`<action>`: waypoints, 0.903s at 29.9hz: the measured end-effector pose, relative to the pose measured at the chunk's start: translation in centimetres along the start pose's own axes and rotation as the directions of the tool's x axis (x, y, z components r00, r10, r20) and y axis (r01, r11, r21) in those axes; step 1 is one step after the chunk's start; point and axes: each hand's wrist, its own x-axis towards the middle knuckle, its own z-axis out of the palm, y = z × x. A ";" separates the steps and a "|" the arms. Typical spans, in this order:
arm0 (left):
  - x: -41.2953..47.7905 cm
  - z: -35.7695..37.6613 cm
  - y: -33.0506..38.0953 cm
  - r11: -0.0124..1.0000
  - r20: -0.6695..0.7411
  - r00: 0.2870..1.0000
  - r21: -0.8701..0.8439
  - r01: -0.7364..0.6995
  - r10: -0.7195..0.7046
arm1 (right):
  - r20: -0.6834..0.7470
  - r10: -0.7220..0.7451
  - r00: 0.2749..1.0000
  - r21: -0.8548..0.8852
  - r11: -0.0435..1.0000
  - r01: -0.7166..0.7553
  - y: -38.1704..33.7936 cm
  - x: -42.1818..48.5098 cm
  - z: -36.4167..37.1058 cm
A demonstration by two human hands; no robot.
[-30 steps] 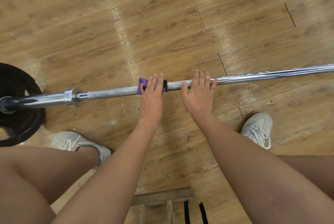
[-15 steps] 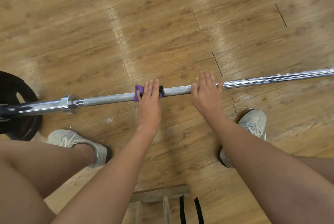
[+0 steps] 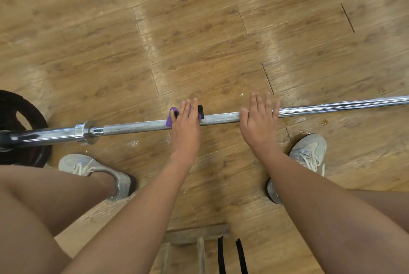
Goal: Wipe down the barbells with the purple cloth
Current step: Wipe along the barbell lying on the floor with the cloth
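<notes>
On purple cloth point(image 3: 169, 120): flat L grip point(image 3: 185, 128)

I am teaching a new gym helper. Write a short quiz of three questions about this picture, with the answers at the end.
1. True or false: the right hand rests with straight fingers on the long steel barbell, and no cloth shows under it.
2. What does the left hand press onto the barbell?
A. a small purple cloth
B. a white sponge
C. a yellow brush
3. Fill the gap: the round black weight plate sits at the barbell's ___ end, by the person's own sides.

Key: 1 true; 2 A; 3 left.
</notes>
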 end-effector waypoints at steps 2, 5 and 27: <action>-1.2 0.1 0.4 1.000 -0.002 1.000 -0.004 0.003 -0.003 | 0.003 0.012 1.000 0.017 1.000 -0.012 0.0 -0.4 0.1; -3.2 0.6 0.7 0.998 -0.010 0.998 0.005 -0.055 0.055 | 0.000 0.024 1.000 0.039 0.999 -0.024 0.1 -1.0 0.1; -2.6 1.8 -0.1 0.995 -0.077 0.996 -0.089 -0.045 0.038 | -0.006 0.089 0.996 0.038 0.995 -0.089 -0.7 -1.0 0.1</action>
